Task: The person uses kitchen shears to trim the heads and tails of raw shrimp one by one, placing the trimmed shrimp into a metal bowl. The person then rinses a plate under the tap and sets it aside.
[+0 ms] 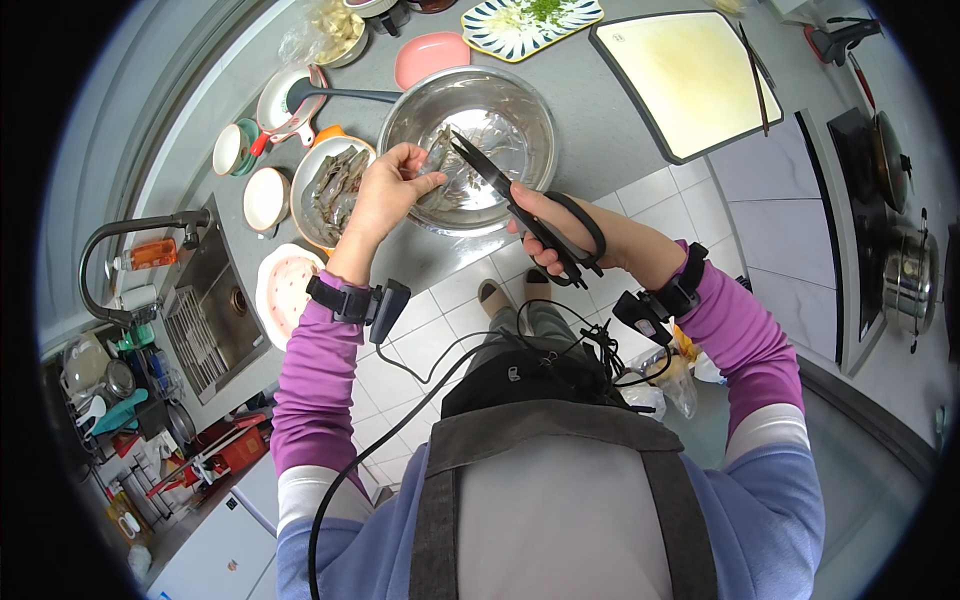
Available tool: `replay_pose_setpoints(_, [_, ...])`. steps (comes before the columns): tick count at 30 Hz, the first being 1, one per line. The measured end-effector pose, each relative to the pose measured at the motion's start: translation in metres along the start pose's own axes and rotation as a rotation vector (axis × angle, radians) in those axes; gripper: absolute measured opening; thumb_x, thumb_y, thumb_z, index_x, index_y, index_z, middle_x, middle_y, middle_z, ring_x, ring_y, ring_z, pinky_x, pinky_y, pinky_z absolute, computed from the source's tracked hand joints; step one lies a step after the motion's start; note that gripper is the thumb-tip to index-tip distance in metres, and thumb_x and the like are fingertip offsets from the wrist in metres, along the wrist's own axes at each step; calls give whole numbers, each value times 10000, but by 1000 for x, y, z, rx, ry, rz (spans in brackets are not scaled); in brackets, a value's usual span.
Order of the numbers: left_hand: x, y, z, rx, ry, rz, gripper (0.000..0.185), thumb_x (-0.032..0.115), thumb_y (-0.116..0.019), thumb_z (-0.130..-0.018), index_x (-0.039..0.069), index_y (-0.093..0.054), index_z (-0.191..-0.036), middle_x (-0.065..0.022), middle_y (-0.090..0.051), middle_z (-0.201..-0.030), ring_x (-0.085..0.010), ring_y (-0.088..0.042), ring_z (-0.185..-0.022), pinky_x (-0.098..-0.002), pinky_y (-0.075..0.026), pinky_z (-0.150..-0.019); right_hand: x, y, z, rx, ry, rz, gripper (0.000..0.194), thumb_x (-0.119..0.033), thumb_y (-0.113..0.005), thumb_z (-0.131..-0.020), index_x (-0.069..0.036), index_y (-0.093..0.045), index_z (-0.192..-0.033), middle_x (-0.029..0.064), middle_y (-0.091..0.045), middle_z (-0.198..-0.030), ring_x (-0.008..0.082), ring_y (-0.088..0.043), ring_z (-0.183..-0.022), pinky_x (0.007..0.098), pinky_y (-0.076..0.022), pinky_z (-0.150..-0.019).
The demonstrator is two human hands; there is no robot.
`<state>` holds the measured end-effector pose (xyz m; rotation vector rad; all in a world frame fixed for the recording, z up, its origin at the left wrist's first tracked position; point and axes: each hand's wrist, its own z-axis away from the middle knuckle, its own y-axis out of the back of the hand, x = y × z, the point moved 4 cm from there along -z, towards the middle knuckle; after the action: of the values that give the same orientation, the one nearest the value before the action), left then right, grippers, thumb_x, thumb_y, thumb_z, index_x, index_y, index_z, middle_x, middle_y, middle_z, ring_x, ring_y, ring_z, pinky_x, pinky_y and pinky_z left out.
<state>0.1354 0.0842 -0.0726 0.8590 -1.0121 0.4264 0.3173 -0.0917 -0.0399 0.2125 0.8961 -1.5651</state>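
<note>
Between its thumb and fingers, my left hand [396,191] pinches a raw grey shrimp [437,154] over a large stainless steel bowl [541,120]. My right hand [544,225] grips black kitchen scissors [491,176], whose blade tips lie close beside the shrimp's upper end. Whether the blades touch it, I cannot tell. Thin shrimp scraps lie on the bowl's bottom. Left of the bowl, an orange-handled white dish [301,199] holds several more raw shrimp [334,187], partly hidden behind my left hand.
A black ladle [345,94] rests between a small pan and the steel bowl. Behind stand a pink plate [431,58] and a patterned plate [517,52] with chopped greens. Chopsticks [754,79] lie on the cutting board [675,82] at right. At left is a sink [214,300]; cables hang before my waist.
</note>
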Motion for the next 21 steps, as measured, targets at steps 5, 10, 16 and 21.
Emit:
replay_pose_setpoints(5, [5,-5,-3,-15,17,-36,331,96,-825,-737,2,-604,-965,38,-513,-781,-61,-455,-684,-221,-423,-635,3,2,-1,7,9,-84,628,-701,-406,-909,-75,-453,-891,-28,-442,-616,52,-421,-445,202,-378,-401])
replay_pose_setpoints(10, [13,-13,-1,-56,-43,-158,275,43,-776,-793,8,-606,-1006,50,-551,-822,-46,-502,-732,-193,-437,-676,0,2,-2,17,27,-73,630,-697,-420,-906,-68,-463,-874,-35,-431,-596,52,-417,-433,199,-374,-398])
replay_pose_setpoints(16, [7,-17,-6,-93,6,-150,270,51,-784,-787,12,-608,-988,50,-554,-834,-46,-505,-734,-196,-438,-679,1,9,-2,66,66,59,633,-684,-445,-905,-53,-494,-877,-29,-413,-558,62,-400,-428,221,-352,-392])
replay_pose_setpoints(21, [4,-12,-6,-47,-14,-263,274,72,-784,-786,9,-606,-985,41,-551,-780,-57,-499,-706,-216,-437,-649,11,20,-3,152,91,155,641,-699,-452,-891,-84,-485,-716,-23,-401,-534,89,-387,-426,249,-337,-416])
